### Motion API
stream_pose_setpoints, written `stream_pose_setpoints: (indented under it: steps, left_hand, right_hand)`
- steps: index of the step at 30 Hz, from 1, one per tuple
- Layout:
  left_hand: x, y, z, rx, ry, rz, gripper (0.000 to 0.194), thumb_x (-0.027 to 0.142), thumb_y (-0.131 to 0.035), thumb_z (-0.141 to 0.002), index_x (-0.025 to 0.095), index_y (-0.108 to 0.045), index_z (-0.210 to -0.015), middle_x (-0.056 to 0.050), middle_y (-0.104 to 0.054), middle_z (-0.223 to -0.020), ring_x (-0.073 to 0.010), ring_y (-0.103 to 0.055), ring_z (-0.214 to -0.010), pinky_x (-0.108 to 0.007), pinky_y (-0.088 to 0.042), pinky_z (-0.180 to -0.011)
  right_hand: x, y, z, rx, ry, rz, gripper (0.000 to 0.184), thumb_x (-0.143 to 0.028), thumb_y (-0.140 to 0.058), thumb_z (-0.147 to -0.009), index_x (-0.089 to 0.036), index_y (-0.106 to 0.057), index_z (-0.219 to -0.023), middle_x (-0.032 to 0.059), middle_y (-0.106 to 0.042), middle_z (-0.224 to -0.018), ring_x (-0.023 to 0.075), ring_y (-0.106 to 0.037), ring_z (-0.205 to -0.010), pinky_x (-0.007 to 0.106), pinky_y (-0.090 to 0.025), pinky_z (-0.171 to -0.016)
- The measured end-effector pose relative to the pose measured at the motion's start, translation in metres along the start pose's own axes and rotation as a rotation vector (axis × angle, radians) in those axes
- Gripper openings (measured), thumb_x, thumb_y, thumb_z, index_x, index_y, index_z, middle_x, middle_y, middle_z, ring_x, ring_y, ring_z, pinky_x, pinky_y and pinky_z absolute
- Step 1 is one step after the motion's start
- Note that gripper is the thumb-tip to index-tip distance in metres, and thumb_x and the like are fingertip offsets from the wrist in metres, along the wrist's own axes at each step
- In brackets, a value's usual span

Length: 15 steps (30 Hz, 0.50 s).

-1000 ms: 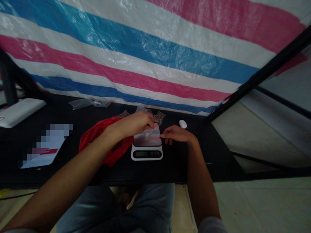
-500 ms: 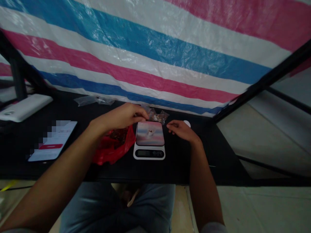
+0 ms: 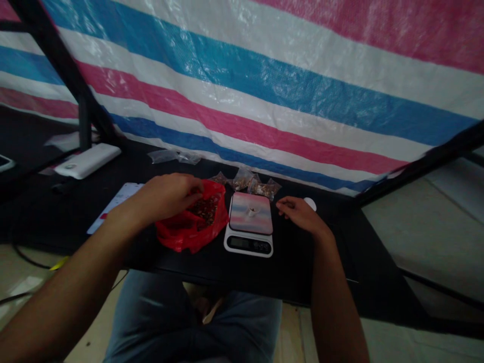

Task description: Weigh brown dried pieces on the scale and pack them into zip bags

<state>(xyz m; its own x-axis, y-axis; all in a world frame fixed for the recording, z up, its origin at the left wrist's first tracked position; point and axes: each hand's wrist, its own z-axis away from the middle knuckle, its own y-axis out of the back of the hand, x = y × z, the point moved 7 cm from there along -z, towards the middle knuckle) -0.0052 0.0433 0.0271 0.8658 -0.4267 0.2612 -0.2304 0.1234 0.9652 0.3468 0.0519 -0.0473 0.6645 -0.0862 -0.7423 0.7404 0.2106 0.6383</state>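
Note:
My left hand (image 3: 172, 195) hovers over the left rim of an open red plastic bag (image 3: 181, 234), its fingers loosely bent and slightly apart, with nothing visible in them. Small dark brown and golden pieces (image 3: 208, 207) lie inside the bag. Right of it stands a white kitchen scale (image 3: 249, 245) with a shiny top plate, and a tiny white cup (image 3: 252, 212) holding a dark bit sits on that plate. Beside the scale's right edge, my right hand (image 3: 298, 212) rests with its fingers curled together; whatever they hold, if anything, is hidden.
Several small clear bags of pieces (image 3: 264, 189) lie behind the scale. Flat clear bags (image 3: 174, 157) are farther left. A white power bank (image 3: 88, 161) and a phone (image 3: 113, 204) lie left. A round white object (image 3: 310, 203) sits behind my right hand. Striped sheeting (image 3: 242, 96) hangs behind.
My left hand has moved from behind the scale leftward to the red bag, uncovering the small bags. My right hand stays beside the scale. The view has shifted left.

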Motion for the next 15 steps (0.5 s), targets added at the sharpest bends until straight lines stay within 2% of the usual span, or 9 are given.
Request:
stream_pose_setpoints:
  steps: [2, 4, 6, 8, 10, 13, 15]
  left_hand:
    - [-0.023, 0.011, 0.012, 0.044, 0.236, -0.114, 0.040, 0.053, -0.056, -0.098, 0.021, -0.073, -0.114, -0.013, -0.077, -0.105, -0.0277, -0.070, -0.081, -0.031, -0.046, -0.067]
    - [-0.038, 0.006, 0.015, -0.023, 0.334, -0.152, 0.049, 0.060, -0.058, -0.095, 0.014, -0.073, -0.104, -0.015, -0.076, -0.096, -0.0252, -0.068, -0.076, -0.029, -0.044, -0.064]
    - [-0.042, -0.012, 0.010, -0.182, 0.282, -0.098, 0.035, 0.045, -0.059, -0.097, 0.014, -0.073, -0.092, -0.012, -0.075, -0.085, -0.0223, -0.067, -0.072, -0.027, -0.042, -0.063]
    - [-0.037, -0.018, 0.002, -0.216, 0.177, -0.033, 0.025, 0.030, -0.054, -0.098, 0.016, -0.072, -0.089, -0.008, -0.076, -0.084, -0.0194, -0.067, -0.072, -0.026, -0.042, -0.064]
    - [-0.027, -0.007, -0.005, -0.137, 0.087, 0.010, 0.023, 0.026, -0.052, -0.096, 0.017, -0.071, -0.088, -0.007, -0.076, -0.084, -0.0183, -0.066, -0.070, -0.026, -0.043, -0.063]
    - [-0.015, 0.020, -0.008, 0.028, 0.044, 0.014, 0.022, 0.028, -0.051, -0.095, 0.017, -0.071, -0.096, -0.006, -0.076, -0.089, -0.0192, -0.067, -0.072, -0.027, -0.044, -0.064]
    - [-0.011, 0.025, -0.008, 0.023, 0.048, 0.011, 0.025, 0.028, -0.050, -0.095, 0.017, -0.071, -0.101, -0.006, -0.077, -0.092, -0.0203, -0.068, -0.074, -0.027, -0.046, -0.066]
  right_hand:
    - [0.001, -0.001, -0.001, -0.003, 0.008, 0.009, 0.022, -0.034, -0.062, -0.094, -0.016, -0.072, -0.098, 0.0071, -0.075, -0.084, 0.0163, -0.066, -0.071, 0.027, -0.052, -0.067]
    - [0.002, -0.003, -0.003, -0.004, 0.017, 0.013, 0.021, -0.034, -0.061, -0.094, -0.016, -0.072, -0.098, 0.0077, -0.075, -0.085, 0.0169, -0.066, -0.073, 0.027, -0.052, -0.066]
    - [0.001, -0.005, -0.004, -0.010, 0.025, 0.010, 0.021, -0.033, -0.061, -0.093, -0.016, -0.072, -0.098, 0.0084, -0.075, -0.087, 0.0177, -0.067, -0.075, 0.027, -0.052, -0.067]
    - [0.000, -0.007, -0.003, -0.020, 0.023, 0.007, 0.021, -0.033, -0.062, -0.093, -0.016, -0.072, -0.098, 0.0090, -0.075, -0.088, 0.0184, -0.068, -0.076, 0.028, -0.053, -0.068]
    - [-0.002, -0.007, -0.002, -0.020, 0.020, 0.009, 0.022, -0.033, -0.062, -0.093, -0.015, -0.073, -0.098, 0.0091, -0.076, -0.088, 0.0184, -0.068, -0.076, 0.028, -0.053, -0.068]
    - [-0.003, -0.006, -0.001, -0.003, 0.013, 0.022, 0.022, -0.033, -0.061, -0.093, -0.015, -0.073, -0.098, 0.0086, -0.075, -0.086, 0.0176, -0.066, -0.072, 0.028, -0.052, -0.067]
    - [-0.002, -0.006, -0.001, -0.001, 0.006, 0.025, 0.021, -0.032, -0.061, -0.093, -0.015, -0.073, -0.098, 0.0083, -0.075, -0.086, 0.0177, -0.067, -0.072, 0.028, -0.052, -0.068]
